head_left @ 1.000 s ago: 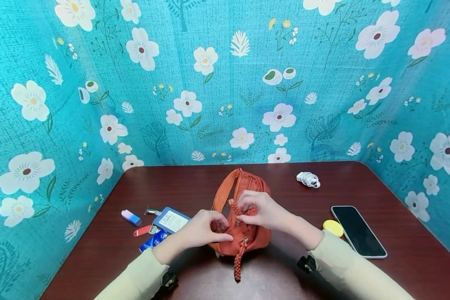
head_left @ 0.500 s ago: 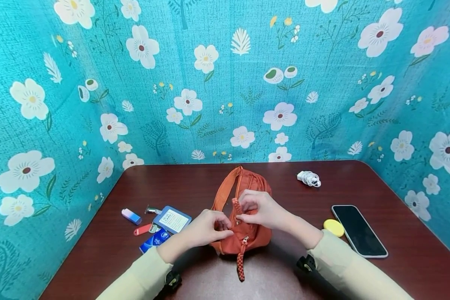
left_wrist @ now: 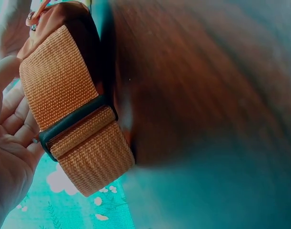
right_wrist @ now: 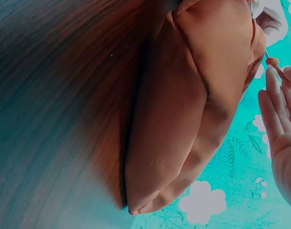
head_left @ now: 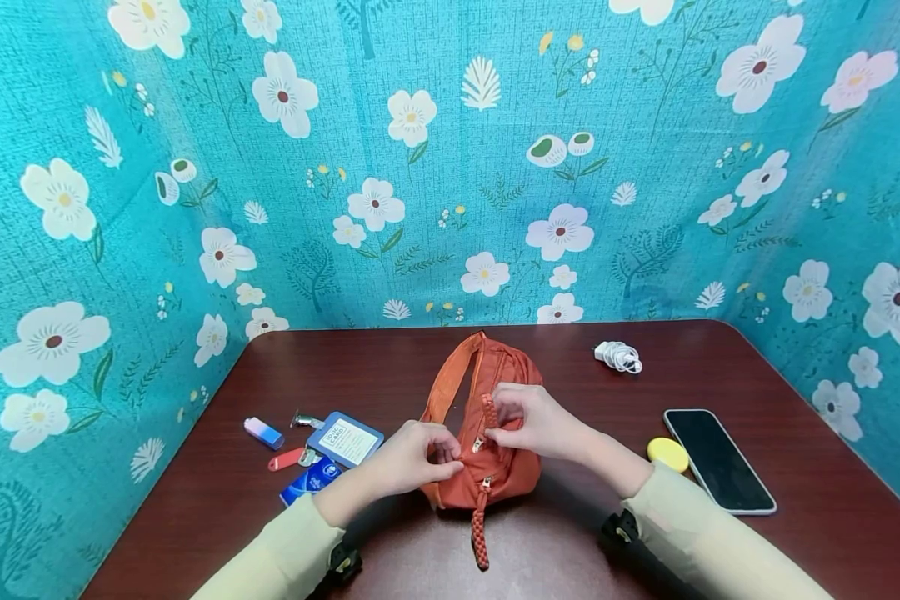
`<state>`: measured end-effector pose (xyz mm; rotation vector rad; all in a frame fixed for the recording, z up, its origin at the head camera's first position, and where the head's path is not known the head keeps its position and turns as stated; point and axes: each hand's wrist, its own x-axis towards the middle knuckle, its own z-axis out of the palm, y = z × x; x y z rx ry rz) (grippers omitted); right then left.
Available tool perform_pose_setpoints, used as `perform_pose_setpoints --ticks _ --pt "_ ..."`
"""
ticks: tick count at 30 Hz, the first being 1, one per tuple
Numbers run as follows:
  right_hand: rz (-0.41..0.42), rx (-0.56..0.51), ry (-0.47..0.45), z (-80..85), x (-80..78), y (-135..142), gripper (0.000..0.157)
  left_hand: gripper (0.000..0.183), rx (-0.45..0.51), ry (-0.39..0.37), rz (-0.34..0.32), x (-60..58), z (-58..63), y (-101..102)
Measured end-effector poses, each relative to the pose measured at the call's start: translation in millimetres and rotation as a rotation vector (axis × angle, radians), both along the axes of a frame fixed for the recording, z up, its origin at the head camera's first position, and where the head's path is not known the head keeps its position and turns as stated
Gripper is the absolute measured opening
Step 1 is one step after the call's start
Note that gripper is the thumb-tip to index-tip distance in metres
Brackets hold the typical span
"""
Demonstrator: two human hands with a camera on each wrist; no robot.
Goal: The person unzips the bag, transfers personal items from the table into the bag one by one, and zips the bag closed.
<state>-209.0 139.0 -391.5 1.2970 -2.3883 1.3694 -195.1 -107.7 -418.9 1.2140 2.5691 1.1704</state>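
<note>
An orange-red bag (head_left: 521,482) rests on the table in the head view. My right hand (head_left: 531,422) pinches the braided zipper pull (head_left: 489,408) on its upper zipper. Fabric at the bag's near left side is pinched between the thumb and fingers of my left hand (head_left: 414,457). A second braided pull (head_left: 479,533) hangs from the lower zipper onto the table. In the left wrist view, the woven strap (left_wrist: 59,71) passes by the left hand, with a dark buckle (left_wrist: 74,123) on it. The right wrist view shows the bag's rounded side (right_wrist: 169,119); its inside is hidden.
Left of the bag lie a blue card holder (head_left: 347,439), a red key fob (head_left: 286,459), a pink-blue stick (head_left: 263,433) and a blue packet (head_left: 310,481). On the right are a phone (head_left: 720,461), a yellow round item (head_left: 667,455) and a white charger cable (head_left: 618,357).
My right hand has moved a little to the right with the braided zipper pull, along the upper zipper. The left hand keeps its hold, almost unmoved. The hanging pull has swung slightly.
</note>
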Motion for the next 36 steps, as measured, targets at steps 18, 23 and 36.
perform_pose_setpoints --ticks 18,23,36 --pt "-0.073 0.091 -0.009 -2.3 -15.0 9.1 0.016 0.008 -0.007 0.045 -0.086 3.8 -0.6 2.6" --pt "-0.110 0.104 -0.067 1.8 -17.7 10.0 0.020 0.009 -0.017 0.062 -0.099 3.0 -2.2 3.8" --pt "-0.209 0.102 -0.039 1.9 -39.4 13.8 0.013 0.007 -0.030 0.049 -0.122 4.1 -2.2 3.7"
